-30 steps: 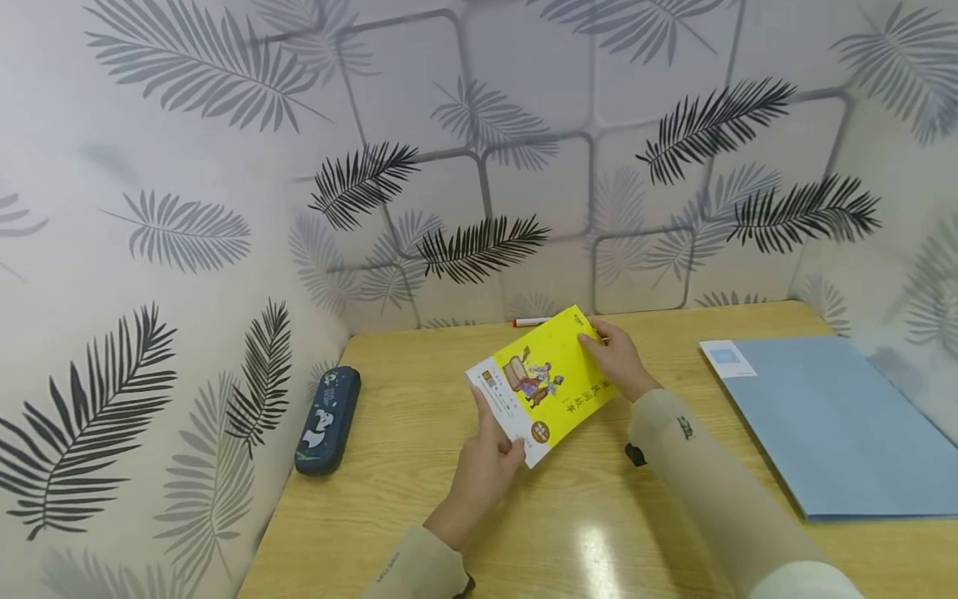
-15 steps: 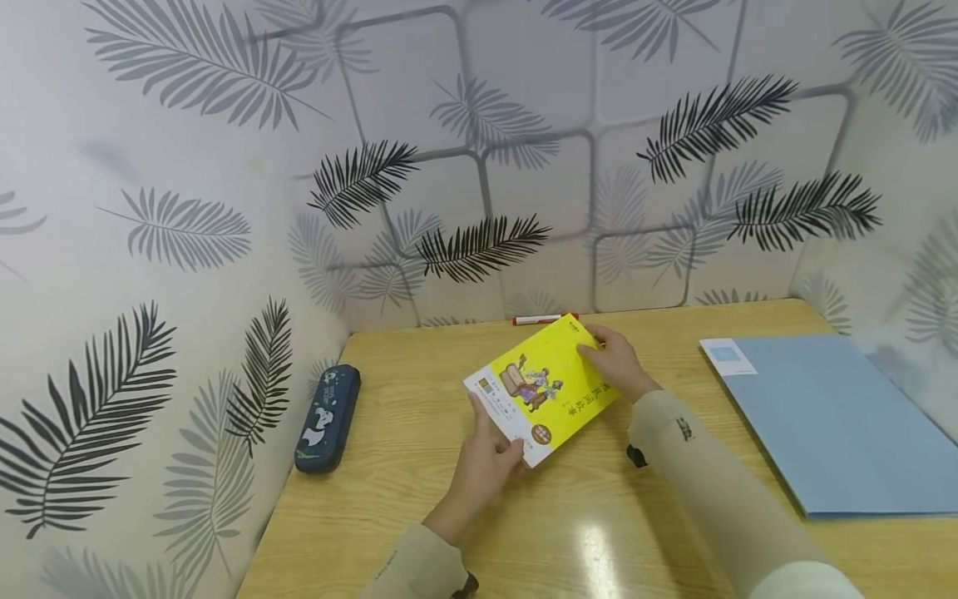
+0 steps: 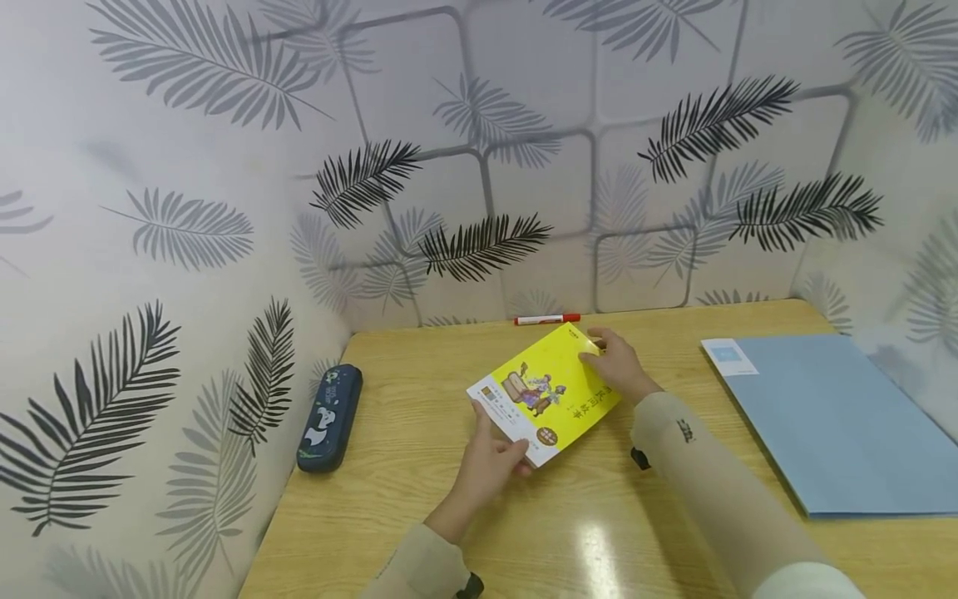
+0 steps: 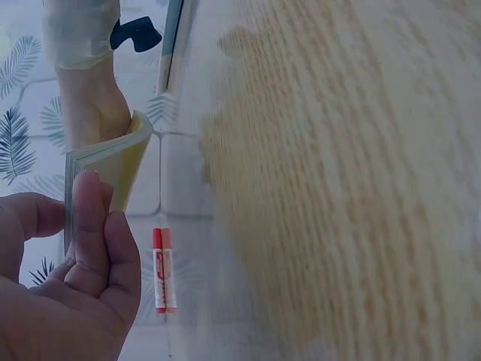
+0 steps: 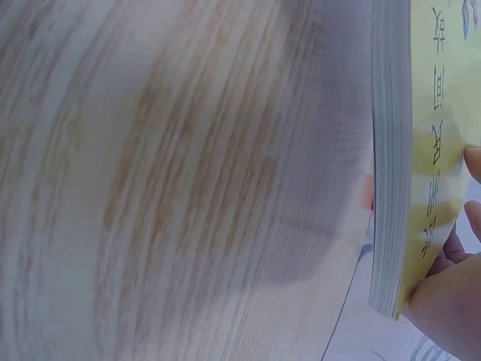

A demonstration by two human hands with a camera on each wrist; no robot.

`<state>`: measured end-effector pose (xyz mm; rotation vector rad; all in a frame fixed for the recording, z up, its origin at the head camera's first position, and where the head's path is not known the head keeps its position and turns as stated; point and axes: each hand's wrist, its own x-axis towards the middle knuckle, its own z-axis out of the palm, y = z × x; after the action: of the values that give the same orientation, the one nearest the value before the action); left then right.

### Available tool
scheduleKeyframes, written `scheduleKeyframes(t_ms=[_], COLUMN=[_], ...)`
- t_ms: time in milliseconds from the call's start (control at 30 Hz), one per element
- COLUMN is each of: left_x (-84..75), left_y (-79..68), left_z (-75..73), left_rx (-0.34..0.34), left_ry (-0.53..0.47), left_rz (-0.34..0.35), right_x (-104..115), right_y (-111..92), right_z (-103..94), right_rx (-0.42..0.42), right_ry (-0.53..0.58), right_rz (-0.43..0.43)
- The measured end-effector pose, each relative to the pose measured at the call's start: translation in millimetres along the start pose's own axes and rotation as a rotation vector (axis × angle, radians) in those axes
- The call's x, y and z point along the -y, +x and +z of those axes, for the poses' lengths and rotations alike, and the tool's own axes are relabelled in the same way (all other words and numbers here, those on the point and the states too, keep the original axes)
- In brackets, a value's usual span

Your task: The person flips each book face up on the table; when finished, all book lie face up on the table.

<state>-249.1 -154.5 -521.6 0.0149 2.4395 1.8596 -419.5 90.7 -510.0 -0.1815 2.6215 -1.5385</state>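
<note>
A yellow paperback book (image 3: 555,384) with a white strip and cartoon figures on its cover is held tilted over the table. My left hand (image 3: 486,467) pinches its white lower-left edge, thumb on the cover. At the upper right edge, my right hand (image 3: 618,364) grips the book with the thumb on top. From the left wrist, the book (image 4: 98,156) appears end-on and slightly bent between the thumb and fingers of my left hand (image 4: 79,289). The right wrist view shows the page block (image 5: 391,173) beside my right hand (image 5: 448,299).
A red-and-white marker (image 3: 546,319) lies at the table's back edge, just behind the book. On the left sits a dark blue pencil case (image 3: 329,418) with a panda. A large blue folder (image 3: 846,424) covers the right side of the wooden table (image 3: 404,383).
The book's far corner has come down and toward me a little, so the marker behind it now shows whole. Both hands keep their hold on the book.
</note>
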Motion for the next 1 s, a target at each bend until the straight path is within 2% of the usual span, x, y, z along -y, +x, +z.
scheduleKeyframes(t_ms=[267,567,867,1000], left_x=[3.7,7.3,8.2,7.1], left_y=[-1.5,-1.8,1.8,2.5], left_z=[-1.1,-2.7,-1.6,-1.1], left_rx=[0.013,0.047,0.059,0.062], left_ry=[-0.044,-0.111,-0.121,-0.154], left_rz=[-0.051,-0.065,-0.126,-0.162], right_x=[-4.3,-5.3,-6.8,-7.9], right_y=[-1.9,2.4,3.4,2.7], right_z=[3.1,5.4,8.7,9.0], right_rx=[0.015,0.032,0.064,0.087], right_ry=[-0.040,-0.121,-0.184,-0.230], right_rz=[-0.010,0.002,0.019,0.026])
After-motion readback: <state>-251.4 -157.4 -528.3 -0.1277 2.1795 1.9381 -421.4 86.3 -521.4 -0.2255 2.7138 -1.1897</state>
